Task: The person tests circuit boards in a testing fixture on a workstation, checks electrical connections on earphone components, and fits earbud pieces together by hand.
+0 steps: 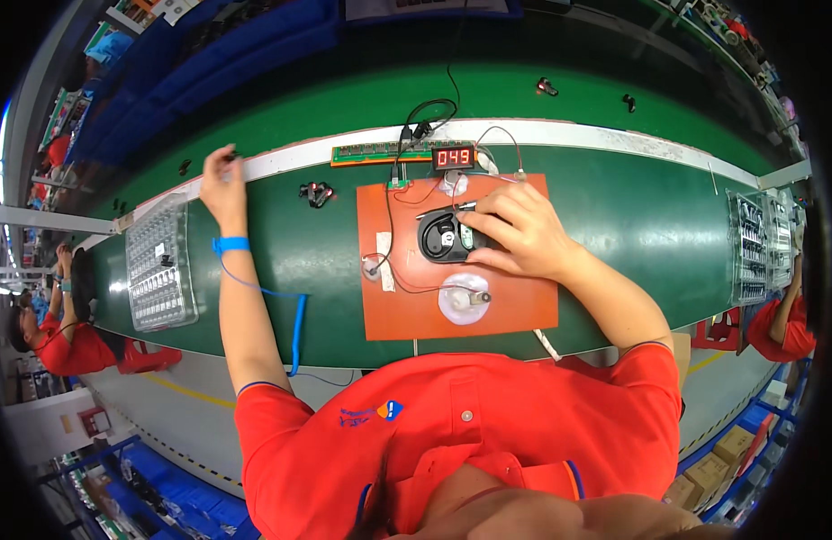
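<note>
My left hand [222, 189] is raised at the far left, over the white strip bordering the green belt. Its fingertips are pinched on a small dark piece [232, 157], too small to name. My right hand [520, 229] grips the right side of a black fixture [431, 236] on an orange mat [398, 315]. Thumb and fingers curl round that end and hide part of it. In the fixture are a rounded recess and a small pale green part [466, 236]. A thin silver stick [434, 214] lies along its far edge. Several dark earbud-like pieces [317, 193] lie left of the mat.
Behind the fixture stands a red digit display [453, 157] with cables. A round white pad [464, 300] is on the near mat. Clear trays [159, 265] stand left and right [749, 247]. A blue coiled wrist cord [299, 333] hangs at the table edge. Co-workers sit at both sides.
</note>
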`<state>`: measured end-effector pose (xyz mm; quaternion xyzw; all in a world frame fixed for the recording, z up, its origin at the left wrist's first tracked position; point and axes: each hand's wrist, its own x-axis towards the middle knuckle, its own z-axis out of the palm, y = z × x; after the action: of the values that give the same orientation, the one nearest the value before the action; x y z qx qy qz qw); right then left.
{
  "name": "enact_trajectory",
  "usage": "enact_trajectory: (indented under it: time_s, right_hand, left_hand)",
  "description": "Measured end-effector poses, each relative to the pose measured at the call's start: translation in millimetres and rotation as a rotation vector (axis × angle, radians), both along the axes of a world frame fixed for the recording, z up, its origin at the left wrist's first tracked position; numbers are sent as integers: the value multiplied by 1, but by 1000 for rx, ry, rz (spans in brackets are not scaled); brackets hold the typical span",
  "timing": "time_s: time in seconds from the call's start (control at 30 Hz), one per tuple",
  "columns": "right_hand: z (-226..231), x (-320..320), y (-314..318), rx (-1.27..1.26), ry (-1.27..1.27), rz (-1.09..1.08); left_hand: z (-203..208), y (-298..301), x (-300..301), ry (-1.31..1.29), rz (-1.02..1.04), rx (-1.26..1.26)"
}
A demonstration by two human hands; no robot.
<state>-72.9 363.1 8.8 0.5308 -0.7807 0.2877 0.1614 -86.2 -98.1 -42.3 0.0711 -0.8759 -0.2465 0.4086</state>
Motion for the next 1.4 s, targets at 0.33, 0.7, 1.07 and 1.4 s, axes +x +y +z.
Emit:
enact_trajectory:
  time_s: [0.33,0.7,1.07,1.4]
  right_hand:
    - [-8,13,1,-184,-386,-8]
    - [-6,44,23,-86,-358,193]
    - [-4,50,23,-60,-145,194]
    - [-28,-98,42,-356,-415,-629]
  left_hand:
    - [62,246,56,-422,-802,500]
    - [46,258,42,-256,-784,-87]
    - [30,39,-42,140,45,-301]
    - [-39,-110,-44,-67,675,-298]
